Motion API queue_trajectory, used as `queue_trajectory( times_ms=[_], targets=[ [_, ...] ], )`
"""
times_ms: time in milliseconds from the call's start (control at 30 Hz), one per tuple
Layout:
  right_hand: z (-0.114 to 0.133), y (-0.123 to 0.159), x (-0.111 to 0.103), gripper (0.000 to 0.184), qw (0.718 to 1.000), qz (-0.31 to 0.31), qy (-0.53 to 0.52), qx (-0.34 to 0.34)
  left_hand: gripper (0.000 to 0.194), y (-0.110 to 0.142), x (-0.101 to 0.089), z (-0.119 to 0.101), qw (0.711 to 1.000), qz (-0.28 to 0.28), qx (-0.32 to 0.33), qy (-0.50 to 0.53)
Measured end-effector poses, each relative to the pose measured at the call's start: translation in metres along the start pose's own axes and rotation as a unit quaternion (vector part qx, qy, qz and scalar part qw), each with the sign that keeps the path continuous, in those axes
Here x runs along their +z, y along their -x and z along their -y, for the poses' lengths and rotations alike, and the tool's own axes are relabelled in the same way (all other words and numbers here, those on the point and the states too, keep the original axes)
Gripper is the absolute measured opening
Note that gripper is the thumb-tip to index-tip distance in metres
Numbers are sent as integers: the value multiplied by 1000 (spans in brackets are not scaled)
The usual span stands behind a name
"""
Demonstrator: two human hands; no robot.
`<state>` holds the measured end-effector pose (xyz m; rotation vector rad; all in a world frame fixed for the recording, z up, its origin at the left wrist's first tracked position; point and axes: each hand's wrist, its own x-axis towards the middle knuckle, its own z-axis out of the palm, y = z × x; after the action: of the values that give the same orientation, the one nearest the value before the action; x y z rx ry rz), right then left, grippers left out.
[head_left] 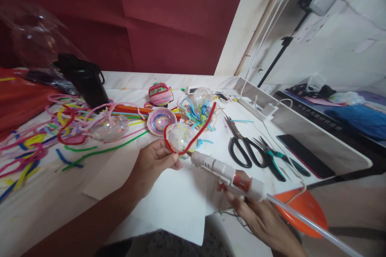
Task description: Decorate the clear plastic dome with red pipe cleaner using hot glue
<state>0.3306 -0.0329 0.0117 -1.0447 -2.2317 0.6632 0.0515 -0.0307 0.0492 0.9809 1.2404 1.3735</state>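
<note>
Clear, glossy plastic dome (180, 136) with pale flecks inside and a fuzzy red pipe cleaner (197, 130) curving along its rim, held just above the tabletop's near edge; left hand (153, 164) pinches its lower rim, thumb against fingers. Right hand (256, 213) is clenched around a white plastic glue gun (226, 174), nozzle touching the dome's rim, translucent glue stick (313, 227) jutting rearward. Right of these lie black-handled steel scissors (239, 146) on the white tabletop (181, 196); toward the left edge, a tangle of soft coloured pipe cleaners (45, 132).

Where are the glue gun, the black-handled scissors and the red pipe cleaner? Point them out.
glue gun (224, 172): head view, on its white barrel.
black-handled scissors (239, 150): head view, where blades meet handles.
red pipe cleaner (202, 126): head view, on its straight upper stretch.
</note>
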Motion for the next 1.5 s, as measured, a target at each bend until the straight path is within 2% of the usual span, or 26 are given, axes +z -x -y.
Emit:
queue_trajectory(
  times_ms=[167,533,700,833,1000,1233,1500],
  targets=[
    [6,-6,-2,25,999,-12,-7,-33,16,0,-1,2,1000,12,7,4],
    [-5,0,-2,29,1000,26,11,-2,14,-2,-3,5,999,29,7,16],
    [-8,2,1,30,1000,6,-13,9,14,0,-3,6,999,26,5,17],
    [-14,6,2,27,999,19,-43,26,15,1,-3,5,1000,24,1,16],
    [-15,6,3,31,998,-23,-53,12,15,0,-3,5,1000,28,-4,10],
    [-17,7,3,29,997,-14,-63,43,16,0,-1,5,1000,30,-3,0],
    [-15,6,1,27,998,-21,-53,23,16,1,-3,6,999,31,-6,-10]
  ],
)
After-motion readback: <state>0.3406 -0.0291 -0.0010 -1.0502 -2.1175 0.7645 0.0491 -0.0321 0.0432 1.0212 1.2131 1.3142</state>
